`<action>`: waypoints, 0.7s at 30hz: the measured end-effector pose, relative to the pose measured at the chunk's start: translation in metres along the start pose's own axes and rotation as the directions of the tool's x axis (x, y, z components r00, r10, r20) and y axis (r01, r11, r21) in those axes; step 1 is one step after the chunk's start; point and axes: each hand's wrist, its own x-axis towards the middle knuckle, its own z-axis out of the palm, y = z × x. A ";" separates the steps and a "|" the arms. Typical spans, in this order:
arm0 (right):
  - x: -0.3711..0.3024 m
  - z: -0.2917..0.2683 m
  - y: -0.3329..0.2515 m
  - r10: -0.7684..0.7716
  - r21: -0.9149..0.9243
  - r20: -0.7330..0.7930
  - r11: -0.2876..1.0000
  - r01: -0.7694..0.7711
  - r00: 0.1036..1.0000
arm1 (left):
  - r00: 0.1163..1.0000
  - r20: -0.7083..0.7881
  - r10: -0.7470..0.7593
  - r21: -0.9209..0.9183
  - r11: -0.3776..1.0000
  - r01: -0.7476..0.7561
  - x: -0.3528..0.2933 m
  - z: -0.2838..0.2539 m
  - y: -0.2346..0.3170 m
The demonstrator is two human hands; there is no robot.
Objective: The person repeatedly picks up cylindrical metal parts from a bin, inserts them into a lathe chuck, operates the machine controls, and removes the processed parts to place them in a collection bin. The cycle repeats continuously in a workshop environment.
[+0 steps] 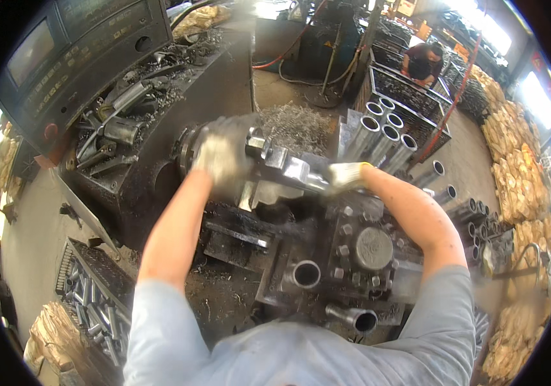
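A worker's two gloved hands meet the job at a lathe's spindle, the left hand [225, 156] over the dark chuck [184, 151] and the right hand [347, 177] at the far end of a shiny metal piece [296, 170]. The piece lies between the hands, in front of the chuck and above the machine bed. Motion smears the left glove, and whether its fingers are spread or curled cannot be told; the right glove appears to touch the piece's end, but its fingertips are hidden, so how firmly it pinches is unclear.

By appearances the job is partway through: a piece is up at the spindle, though whether it is seated or loose does not show. Near the round-capped tool post [374, 248], one tube [306, 275] stands upright and another tube [341, 314] lies on its side, both out of the hands. A cluster of standing tubes [360, 139] waits to the right, and a crate [100, 269] at lower left holds a heap of slimmer tubes (which of these are finished is anyone's guess). Metal shavings [295, 125] pile up beyond the chuck, pointing to plenty of cutting done.
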 end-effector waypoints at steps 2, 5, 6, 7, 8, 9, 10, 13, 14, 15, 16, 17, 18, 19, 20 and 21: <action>0.010 -0.006 0.013 -0.201 0.305 0.253 0.945 0.119 0.946 | 0.982 -0.189 0.016 0.032 0.999 -0.010 -0.023 0.016 -0.006; 0.004 -0.009 0.009 -0.150 0.228 0.142 0.967 0.116 0.978 | 0.955 -0.296 0.017 -0.039 0.999 -0.029 -0.038 0.032 -0.013; -0.005 -0.005 0.000 -0.199 0.141 -0.014 0.970 0.199 0.980 | 0.925 -0.374 0.063 -0.013 0.997 -0.073 -0.038 0.035 -0.014; -0.018 -0.004 -0.007 -0.134 0.127 0.024 0.983 0.130 0.991 | 0.918 -0.392 0.062 0.014 0.998 -0.062 -0.039 0.036 -0.015; -0.030 -0.007 -0.018 -0.031 0.004 0.086 1.000 0.031 0.996 | 0.917 -0.395 0.046 0.003 0.999 -0.048 -0.035 0.036 -0.016; -0.053 -0.005 -0.026 -0.008 -0.117 -0.079 0.993 -0.001 0.997 | 0.935 -0.353 0.025 -0.017 0.999 -0.033 -0.035 0.037 -0.015; -0.077 -0.001 -0.034 0.038 -0.241 -0.234 0.966 -0.096 0.972 | 0.909 -0.414 0.041 -0.027 0.998 -0.057 -0.032 0.037 -0.016; -0.138 -0.005 -0.061 0.050 -0.474 -0.523 0.812 -0.339 0.851 | 0.920 -0.391 0.037 -0.018 0.999 -0.048 -0.029 0.035 -0.021; -0.156 -0.003 -0.075 0.097 -0.479 -0.582 0.761 -0.437 0.808 | 0.938 -0.344 0.037 -0.015 0.999 -0.044 -0.032 0.033 -0.020; -0.179 0.001 -0.089 0.067 -0.454 -0.652 0.764 -0.459 0.755 | 0.917 -0.395 0.043 -0.045 0.997 -0.066 -0.036 0.028 -0.018; -0.197 0.008 -0.107 0.050 -0.433 -0.721 0.746 -0.505 0.691 | 0.911 -0.408 0.055 -0.069 0.993 -0.091 -0.046 0.023 -0.013; -0.215 0.021 -0.129 0.056 -0.341 -0.772 0.804 -0.487 0.633 | 0.894 -0.445 0.049 -0.093 0.990 -0.101 -0.055 0.016 -0.005; -0.234 0.038 -0.150 0.080 -0.245 -0.821 0.844 -0.477 0.565 | 0.929 -0.371 0.011 -0.276 0.953 -0.122 -0.067 0.010 0.006; -0.249 0.058 -0.173 0.108 -0.143 -0.830 0.908 -0.395 0.548 | 0.961 -0.268 -0.071 -0.468 0.881 -0.065 -0.087 0.004 0.021; -0.259 0.082 -0.196 0.128 -0.037 -0.845 0.954 -0.296 0.519 | 0.967 -0.256 -0.013 -0.612 0.776 -0.152 -0.122 -0.002 0.041; -0.263 0.105 -0.214 0.228 0.124 -0.765 0.970 -0.209 0.602 | 0.987 -0.158 0.017 -0.821 0.553 -0.141 -0.157 -0.006 0.064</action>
